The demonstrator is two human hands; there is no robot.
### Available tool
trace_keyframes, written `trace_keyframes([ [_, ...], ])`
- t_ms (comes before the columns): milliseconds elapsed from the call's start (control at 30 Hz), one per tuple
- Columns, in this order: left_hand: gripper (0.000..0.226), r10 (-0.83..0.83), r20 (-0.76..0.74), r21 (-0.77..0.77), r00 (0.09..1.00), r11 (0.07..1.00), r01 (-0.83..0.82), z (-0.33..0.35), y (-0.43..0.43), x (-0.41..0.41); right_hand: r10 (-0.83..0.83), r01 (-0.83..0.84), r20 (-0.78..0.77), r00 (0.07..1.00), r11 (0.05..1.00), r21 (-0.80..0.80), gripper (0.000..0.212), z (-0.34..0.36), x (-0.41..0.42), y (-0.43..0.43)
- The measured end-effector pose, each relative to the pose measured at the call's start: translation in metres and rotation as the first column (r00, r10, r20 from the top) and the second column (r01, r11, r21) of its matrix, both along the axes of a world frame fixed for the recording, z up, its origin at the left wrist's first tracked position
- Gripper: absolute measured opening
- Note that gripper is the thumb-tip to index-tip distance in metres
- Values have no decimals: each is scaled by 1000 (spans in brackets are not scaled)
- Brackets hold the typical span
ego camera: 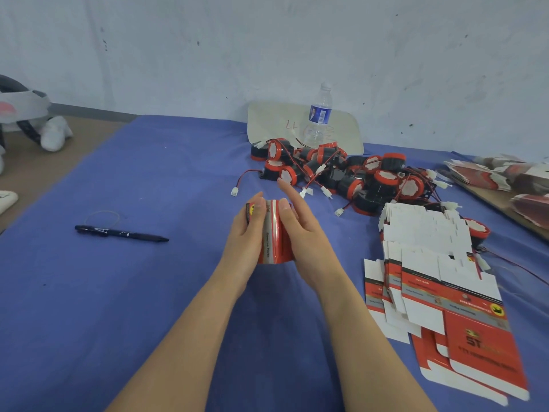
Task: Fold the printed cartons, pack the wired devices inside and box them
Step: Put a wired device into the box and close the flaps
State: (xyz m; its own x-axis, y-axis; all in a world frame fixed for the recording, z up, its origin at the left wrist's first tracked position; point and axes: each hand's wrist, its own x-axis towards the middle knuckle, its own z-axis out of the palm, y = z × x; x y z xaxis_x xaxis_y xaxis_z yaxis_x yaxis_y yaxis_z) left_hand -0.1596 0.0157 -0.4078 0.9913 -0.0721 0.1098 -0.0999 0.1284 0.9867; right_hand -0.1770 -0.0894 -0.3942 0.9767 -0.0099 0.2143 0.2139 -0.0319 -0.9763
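Nearest you, to the right of the carton you hold, lies the loose stack of flat red, white and grey printed carton blanks (445, 295) on the blue cloth-covered counter (118, 292). You are at the folding step. The small red and silver printed carton (271, 236) stands on edge between your palms. Your left hand (248, 233) lies flat along its left side and your right hand (300, 233) lies flat along its right side. Neither hand closes round the carton, and the fingers are straight, the right forefinger pointing away from you. I cannot tell whether its end flaps are tucked.

Left of the carton, well apart, lies a black pen (121, 232). Just beyond the carton is the heap of round black and red devices with red and black wires and white plugs (335, 171). Beyond that stands a clear plastic water bottle (319, 114).

Next, I judge, you must square the carton into an open sleeve and close one end. One hand must then steady it while the other reaches past it for a device, and the trailing wire needs coiling in first.
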Motion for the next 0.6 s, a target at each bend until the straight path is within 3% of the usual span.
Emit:
trace_keyframes([
  [300,40,60,-27,-5,998,998,-60,-4,0,5,107,-102,-48,993,990,94,19,0,-1,2],
  [467,49,-3,-59,9,998,1000,3,-7,-2,7,9,-12,24,1000,990,142,20,2,0,2],
  [600,50,-70,-112,-21,991,997,68,-6,-1,7,94,-95,18,995,980,177,18,4,-2,-4],
])
